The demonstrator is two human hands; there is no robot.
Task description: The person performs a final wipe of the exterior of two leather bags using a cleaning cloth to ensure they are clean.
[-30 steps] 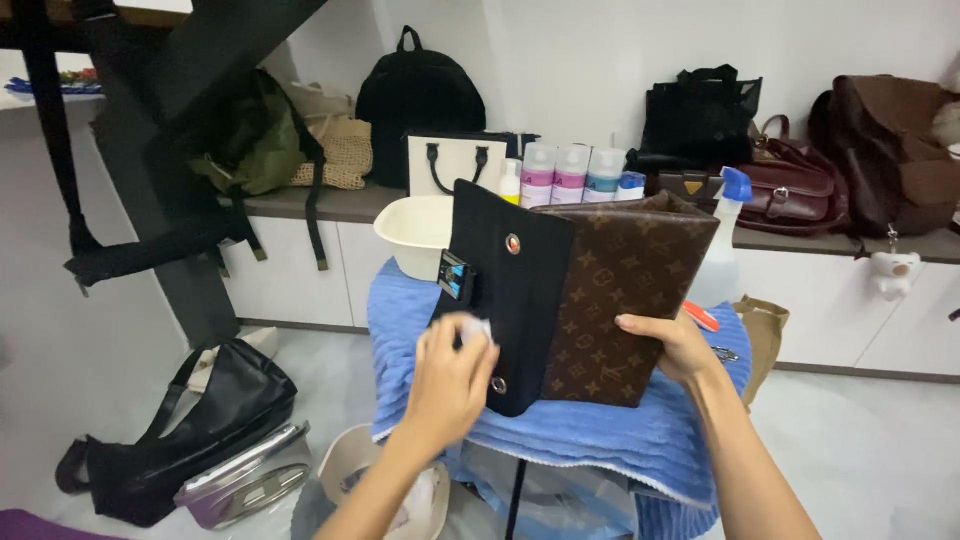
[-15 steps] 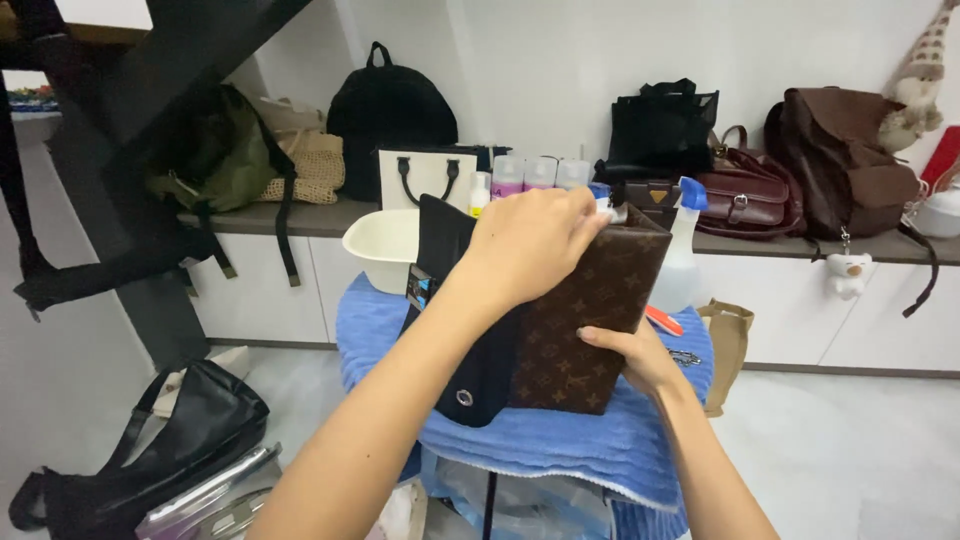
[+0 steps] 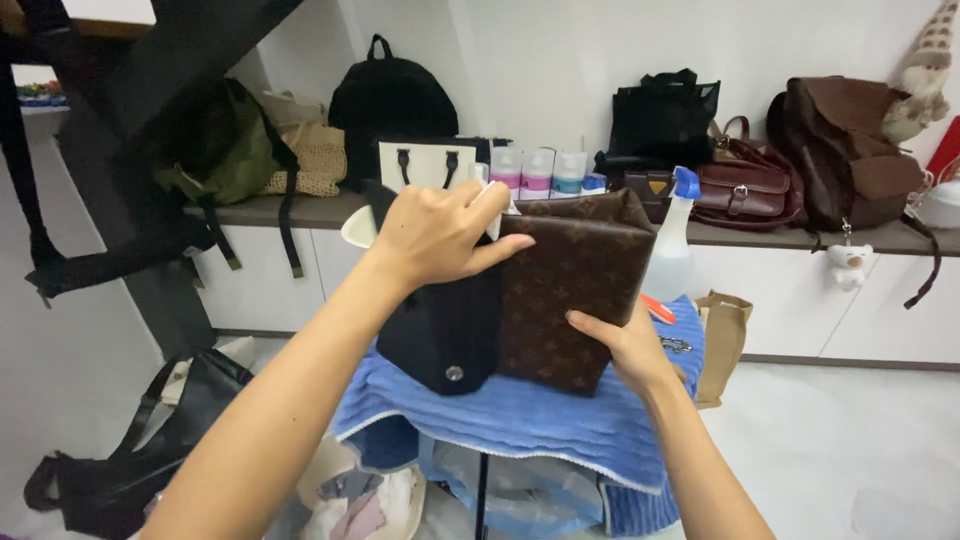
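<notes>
A brown patterned pouch [image 3: 585, 290] with a black flap [image 3: 440, 325] stands upright on a blue towel [image 3: 520, 420]. My left hand [image 3: 440, 235] is closed on a white cloth at the pouch's top left edge, pressing it against the upper part of the flap. My right hand [image 3: 625, 345] grips the lower right side of the pouch and holds it up. A round snap button shows at the bottom of the flap.
A spray bottle [image 3: 672, 245] with a blue head stands just right of the pouch. Behind, a shelf [image 3: 300, 210] carries backpacks, handbags, small bottles and a white bowl. A black bag [image 3: 130, 460] lies on the floor at left; a brown paper bag [image 3: 722, 335] stands at right.
My left hand has moved with the cloth from the flap's lower part up to the pouch's top edge. My right hand has kept its hold on the pouch's lower right.
</notes>
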